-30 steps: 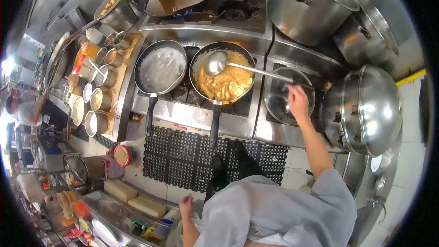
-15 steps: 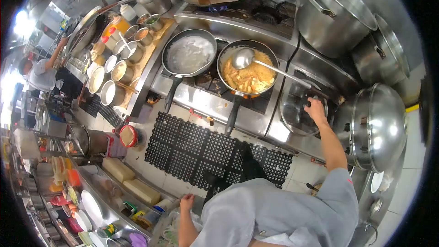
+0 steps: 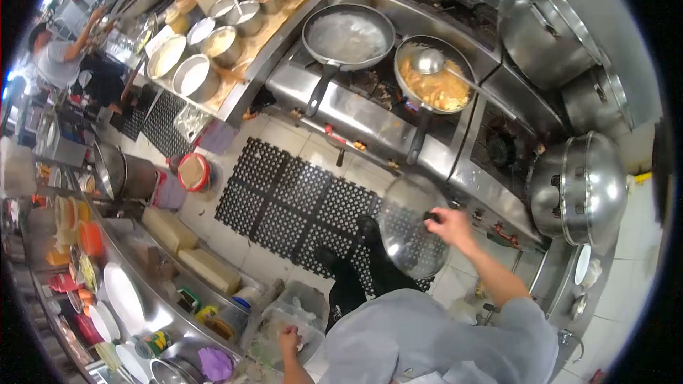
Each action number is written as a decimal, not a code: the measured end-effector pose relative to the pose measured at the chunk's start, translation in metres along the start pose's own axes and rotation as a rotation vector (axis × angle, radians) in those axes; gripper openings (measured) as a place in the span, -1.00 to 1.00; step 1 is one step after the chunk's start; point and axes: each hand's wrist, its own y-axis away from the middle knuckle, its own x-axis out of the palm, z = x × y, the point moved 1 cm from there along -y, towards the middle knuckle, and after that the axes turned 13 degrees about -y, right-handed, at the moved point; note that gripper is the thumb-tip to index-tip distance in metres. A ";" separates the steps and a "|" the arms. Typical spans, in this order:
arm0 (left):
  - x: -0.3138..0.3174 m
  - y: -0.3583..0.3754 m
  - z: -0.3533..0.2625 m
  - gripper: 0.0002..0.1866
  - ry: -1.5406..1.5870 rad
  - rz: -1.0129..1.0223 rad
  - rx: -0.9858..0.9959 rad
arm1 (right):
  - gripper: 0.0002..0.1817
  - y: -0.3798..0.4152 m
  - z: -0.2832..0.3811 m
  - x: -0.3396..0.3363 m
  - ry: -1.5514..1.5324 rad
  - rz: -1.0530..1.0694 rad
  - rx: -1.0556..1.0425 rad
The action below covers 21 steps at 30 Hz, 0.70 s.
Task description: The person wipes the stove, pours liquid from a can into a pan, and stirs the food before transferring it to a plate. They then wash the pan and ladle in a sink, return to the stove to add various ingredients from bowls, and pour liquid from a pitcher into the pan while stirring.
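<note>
Single head cam, round fisheye, pitched steeply down and forward past wearer's shirt (image 3: 434, 334). Left hand (image 3: 289, 341) and right hand (image 3: 448, 226) sit close; stove (image 3: 356, 117) farther out, running diagonally.

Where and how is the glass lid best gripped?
Probably by its black knob, coming from the person's right, as the right hand does. The knob juts out near the middle of the broad, see-through glass lid, offering something compact to pinch.
</note>
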 end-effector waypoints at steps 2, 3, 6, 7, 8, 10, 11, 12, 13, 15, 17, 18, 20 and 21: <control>0.005 -0.014 0.005 -0.72 -0.043 -0.066 0.030 | -0.62 -0.012 0.004 0.062 -0.088 0.161 0.017; 0.008 -0.019 0.001 -0.71 -0.098 -0.065 0.045 | -0.60 -0.023 0.007 0.093 -0.077 0.219 -0.006; 0.019 -0.017 -0.041 -0.66 -0.063 -0.098 0.072 | -0.61 -0.069 -0.020 0.190 -0.089 0.185 -0.112; 0.025 -0.025 -0.051 -0.67 -0.105 -0.149 0.142 | -0.61 -0.089 -0.028 0.218 -0.060 0.178 -0.113; 0.030 -0.033 -0.055 -0.67 -0.158 -0.194 0.207 | -0.58 -0.107 -0.035 0.243 -0.006 0.172 -0.115; 0.049 -0.052 -0.078 -0.71 -0.144 -0.349 0.483 | -0.55 -0.147 -0.062 0.289 0.002 0.192 -0.081; 0.053 -0.052 -0.098 -0.70 -0.077 -0.333 0.442 | -0.55 -0.166 -0.075 0.311 -0.002 0.100 -0.080; 0.065 -0.063 -0.121 -0.69 0.000 -0.326 0.406 | -0.55 -0.186 -0.086 0.333 -0.009 0.008 -0.092; 0.080 -0.088 -0.128 -0.67 0.015 -0.297 0.356 | -0.55 -0.202 -0.102 0.346 -0.075 -0.013 -0.042; 0.097 -0.127 -0.124 -0.63 0.027 -0.367 0.301 | -0.58 -0.257 -0.143 0.378 -0.083 -0.036 -0.106; 0.110 -0.158 -0.117 -0.60 -0.075 -0.572 0.465 | -0.65 -0.294 -0.165 0.381 0.147 -0.122 -0.291; 0.109 -0.165 -0.124 -0.62 0.137 -0.480 0.363 | -0.61 -0.389 -0.291 0.399 0.199 -0.183 -0.610; 0.104 -0.192 -0.124 -0.63 0.144 -0.646 0.434 | -0.54 -0.418 -0.288 0.385 0.062 -0.306 -0.427; 0.091 -0.196 -0.123 -0.63 0.146 -0.717 0.413 | -0.43 -0.464 -0.328 0.381 0.132 -0.374 -0.506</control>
